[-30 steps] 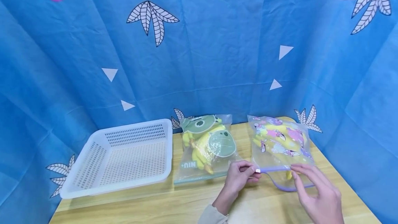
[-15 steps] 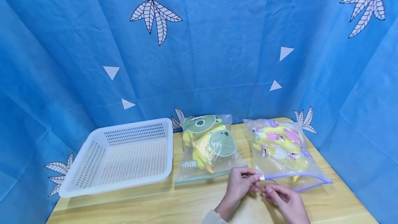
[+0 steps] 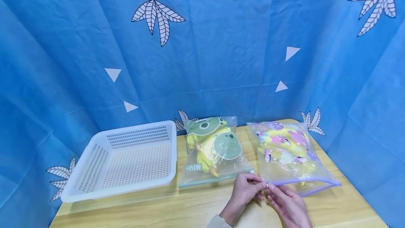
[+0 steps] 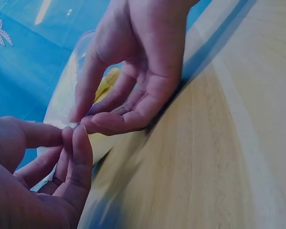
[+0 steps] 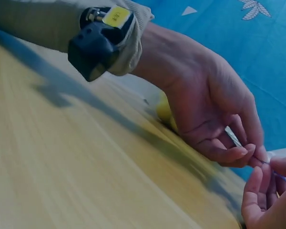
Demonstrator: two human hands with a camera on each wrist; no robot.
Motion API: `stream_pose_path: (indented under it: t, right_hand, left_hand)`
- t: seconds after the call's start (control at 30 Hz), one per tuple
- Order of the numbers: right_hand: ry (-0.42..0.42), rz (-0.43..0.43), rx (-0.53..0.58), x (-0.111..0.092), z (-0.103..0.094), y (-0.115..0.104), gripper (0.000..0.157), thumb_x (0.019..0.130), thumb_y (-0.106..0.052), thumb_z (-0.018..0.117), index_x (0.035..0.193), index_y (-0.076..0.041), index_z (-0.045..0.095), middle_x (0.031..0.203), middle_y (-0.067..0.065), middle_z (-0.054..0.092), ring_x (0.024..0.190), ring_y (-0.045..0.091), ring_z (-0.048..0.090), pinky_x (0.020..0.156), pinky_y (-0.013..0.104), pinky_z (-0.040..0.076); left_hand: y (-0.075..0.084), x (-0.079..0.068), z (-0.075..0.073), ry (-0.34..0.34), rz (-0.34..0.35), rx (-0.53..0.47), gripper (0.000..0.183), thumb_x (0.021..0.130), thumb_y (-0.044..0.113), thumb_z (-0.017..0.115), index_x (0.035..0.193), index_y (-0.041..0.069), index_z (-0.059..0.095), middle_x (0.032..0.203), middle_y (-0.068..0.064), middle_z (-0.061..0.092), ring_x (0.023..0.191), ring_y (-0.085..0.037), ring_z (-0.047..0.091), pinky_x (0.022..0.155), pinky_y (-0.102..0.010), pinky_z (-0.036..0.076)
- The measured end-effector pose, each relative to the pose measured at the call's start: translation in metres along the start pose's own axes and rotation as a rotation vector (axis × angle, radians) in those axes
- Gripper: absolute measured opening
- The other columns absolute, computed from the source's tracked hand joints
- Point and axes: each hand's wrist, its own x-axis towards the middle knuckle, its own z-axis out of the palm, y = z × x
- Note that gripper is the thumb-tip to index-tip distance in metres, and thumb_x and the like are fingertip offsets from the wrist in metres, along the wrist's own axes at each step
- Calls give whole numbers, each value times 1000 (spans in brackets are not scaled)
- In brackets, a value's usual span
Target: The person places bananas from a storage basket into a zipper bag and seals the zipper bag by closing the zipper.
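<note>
A clear zip bag (image 3: 281, 150) with purple and pink cartoon prints holds yellow things that look like bananas. Its purple-edged mouth (image 3: 322, 182) faces the near side and gapes toward the right. At the left corner of that mouth, my left hand (image 3: 246, 192) pinches the edge between thumb and fingers. Right against those fingertips, my right hand (image 3: 289, 205) pinches the small white zip slider (image 3: 268, 184). In the left wrist view the fingertips of the left hand (image 4: 52, 167) and right hand (image 4: 138, 71) meet, mostly covering the slider.
Left of the hands lies a second zip bag (image 3: 196, 175), green-edged with green prints, also with yellow banana-like things inside. A white perforated basket (image 3: 172, 150) stands at the left of the wooden table (image 3: 158, 210). Blue patterned cloth (image 3: 221, 45) hangs behind.
My right hand has moved left from the mouth's middle to its left corner, meeting the left hand at the slider. The purple-edged bag's mouth has shifted slightly nearer.
</note>
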Motion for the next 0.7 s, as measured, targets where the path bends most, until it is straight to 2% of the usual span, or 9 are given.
stream_pose_path:
  t: [0.13, 0.37, 0.7]
  right_hand:
    - [20, 24, 23, -2, 2, 1, 7, 99, -9, 68, 94, -12, 71, 91, -2, 72, 85, 10, 68, 85, 25, 59]
    - [-19, 13, 49, -4, -2, -3, 12, 103, -9, 62, 95, -11, 71, 93, 0, 74, 89, 8, 69, 87, 21, 57]
    - [-45, -4, 83, -4, -32, -20, 18, 103, -7, 61, 93, -12, 74, 93, -1, 76, 90, 9, 70, 91, 21, 56]
  left_hand:
    - [0, 2, -2, -12, -21, -14, 9, 77, -14, 77, 84, -8, 75, 64, -7, 69, 44, -8, 58, 46, -22, 56]
    - [-2, 7, -3, -32, -63, -62, 10, 76, -14, 76, 85, -11, 75, 63, -5, 67, 48, -7, 58, 47, -19, 54]
    - [-1, 9, -12, -55, -99, -68, 9, 76, -12, 76, 81, -5, 75, 64, -6, 68, 50, -8, 58, 47, -18, 53]
